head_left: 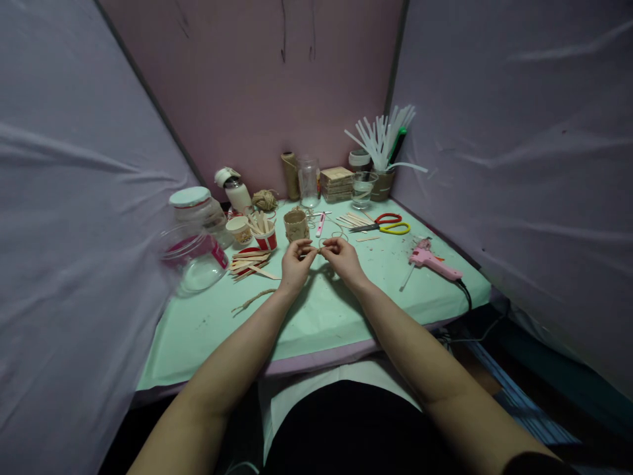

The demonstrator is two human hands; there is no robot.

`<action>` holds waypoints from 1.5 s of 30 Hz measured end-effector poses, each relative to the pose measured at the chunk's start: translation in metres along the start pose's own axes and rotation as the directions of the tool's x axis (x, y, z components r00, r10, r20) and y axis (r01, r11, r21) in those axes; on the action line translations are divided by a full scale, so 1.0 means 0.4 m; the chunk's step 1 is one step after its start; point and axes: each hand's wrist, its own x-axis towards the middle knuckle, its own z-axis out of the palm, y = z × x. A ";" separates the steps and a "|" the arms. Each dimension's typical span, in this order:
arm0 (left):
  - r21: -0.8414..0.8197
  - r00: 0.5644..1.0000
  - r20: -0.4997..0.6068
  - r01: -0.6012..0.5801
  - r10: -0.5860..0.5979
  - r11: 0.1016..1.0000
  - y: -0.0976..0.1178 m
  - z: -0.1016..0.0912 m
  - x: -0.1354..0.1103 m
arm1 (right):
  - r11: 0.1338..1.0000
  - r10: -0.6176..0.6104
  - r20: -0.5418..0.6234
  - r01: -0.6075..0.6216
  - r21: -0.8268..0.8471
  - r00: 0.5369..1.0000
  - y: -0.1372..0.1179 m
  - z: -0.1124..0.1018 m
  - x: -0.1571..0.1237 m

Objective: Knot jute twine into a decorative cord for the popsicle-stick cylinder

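Note:
My left hand (295,262) and my right hand (342,257) meet over the middle of the pale green table (316,316), fingers pinched together. Between the fingertips runs a thin strand of jute twine (319,249), held by both hands. Just behind them stands a small twine-wrapped cup (296,225). A short piece of braided twine (254,300) lies on the table left of my left wrist.
Wooden sticks (250,262) and a red cup of sticks (266,236) lie left, beside clear plastic jars (195,254). Red-and-yellow scissors (388,224), a pink glue gun (435,262) and a holder of glue sticks (383,148) are right. Cloth walls close in all around.

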 end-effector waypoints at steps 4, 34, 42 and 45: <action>-0.075 0.997 0.038 0.068 -0.066 0.995 0.008 -0.001 0.002 | 0.999 0.035 0.019 -0.036 0.033 0.999 -0.001 -0.002 0.000; -0.352 0.913 0.011 0.385 -0.408 0.853 0.008 -0.017 0.015 | 0.842 -0.394 0.188 0.435 -0.319 0.900 -0.024 0.013 -0.026; -0.505 0.886 0.122 0.444 -0.448 0.740 0.025 -0.031 0.012 | 0.885 -0.373 0.145 0.398 -0.242 0.916 -0.020 0.017 -0.024; -0.484 0.917 0.092 0.382 -0.388 0.787 0.028 -0.024 0.006 | 0.909 -0.338 0.147 0.363 -0.205 0.930 -0.018 0.014 -0.017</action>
